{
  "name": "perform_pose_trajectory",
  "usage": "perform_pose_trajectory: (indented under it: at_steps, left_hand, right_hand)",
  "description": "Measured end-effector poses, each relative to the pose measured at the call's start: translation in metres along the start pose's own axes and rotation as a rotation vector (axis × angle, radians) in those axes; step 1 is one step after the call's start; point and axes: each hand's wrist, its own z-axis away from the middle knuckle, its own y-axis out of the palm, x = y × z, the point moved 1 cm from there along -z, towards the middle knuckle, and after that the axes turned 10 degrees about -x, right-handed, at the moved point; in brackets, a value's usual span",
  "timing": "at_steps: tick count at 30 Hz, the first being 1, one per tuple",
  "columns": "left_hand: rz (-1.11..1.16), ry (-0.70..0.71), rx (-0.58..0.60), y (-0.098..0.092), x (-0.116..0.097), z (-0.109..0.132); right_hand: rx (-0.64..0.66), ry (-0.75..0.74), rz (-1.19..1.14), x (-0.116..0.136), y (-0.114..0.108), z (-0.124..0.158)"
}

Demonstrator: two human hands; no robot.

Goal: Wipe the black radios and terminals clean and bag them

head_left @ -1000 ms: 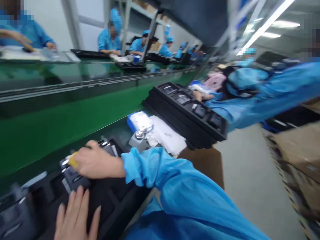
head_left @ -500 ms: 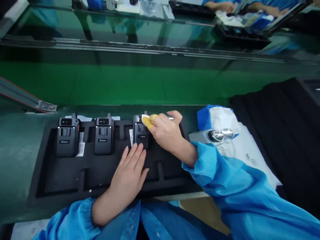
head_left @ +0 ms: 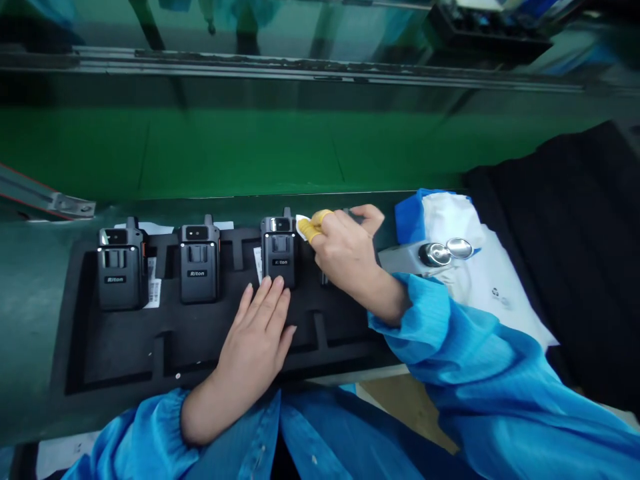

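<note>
I had the left hand [head_left: 257, 333] lying flat and open on the black foam tray [head_left: 85, 347], fingers spread, its tips just touching the lower edge of the third black device [head_left: 279, 252], which sat upright in its pocket along the tray's far edge, to the right of two like it [head_left: 199, 261] [head_left: 116, 267]. The right hand [head_left: 347, 257] was closed in a pinch on a small white wipe [head_left: 301, 227], held between the thumb and a forefinger wearing a yellow finger cot [head_left: 316, 223], with the wipe touching the top right corner of that third device. To do this well, I judged the flat hand should press the tray down rather than the device itself, so the unit stayed seated while the wipe ran over its upper corner in short light strokes (the white label [head_left: 257, 263] tucked beside it looked easy to snag). I would have kept the bare fingers off the device's face. Near the tray's right end stood a grey dispenser with a shiny metal top [head_left: 435, 253], on a white sheet [head_left: 493, 293] and just in front of a blue-edged pack [head_left: 410, 220]; the sleeve should have stayed clear of it.
</note>
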Motion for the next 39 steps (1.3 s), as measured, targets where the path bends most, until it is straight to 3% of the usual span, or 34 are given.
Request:
perform_pose_trajectory:
  at_steps: [5,13,16,21,26,32,39]
  left_hand:
    - [0.029,0.03,-0.021,-0.002,0.0,0.0]
    - [0.013,0.044,-0.031,-0.004,0.0,0.001]
    - [-0.005,0.035,-0.028,-0.004,0.0,0.0]
    - [0.041,0.036,-0.043,-0.001,-0.001,0.0]
    - [0.067,-0.011,-0.066,-0.018,0.009,0.007]
    - [-0.1,-0.166,-0.151,-0.051,0.049,0.034]
    - [-0.092,-0.185,-0.116,-0.046,0.06,0.051]
  right_hand:
    - [-0.109,0.081,-0.054,0.007,-0.023,0.013]
    - [-0.079,-0.188,-0.143,0.041,-0.027,0.016]
    - [-0.058,-0.155,-0.135,0.032,-0.025,0.024]
    - [-0.004,0.034,-0.091,0.014,-0.032,0.034]
    - [0.004,0.069,-0.133,0.017,-0.039,0.01]
    - [0.034,-0.004,-0.218,0.044,-0.021,-0.034]
    - [0.128,-0.203,-0.349,0.098,0.015,-0.074]
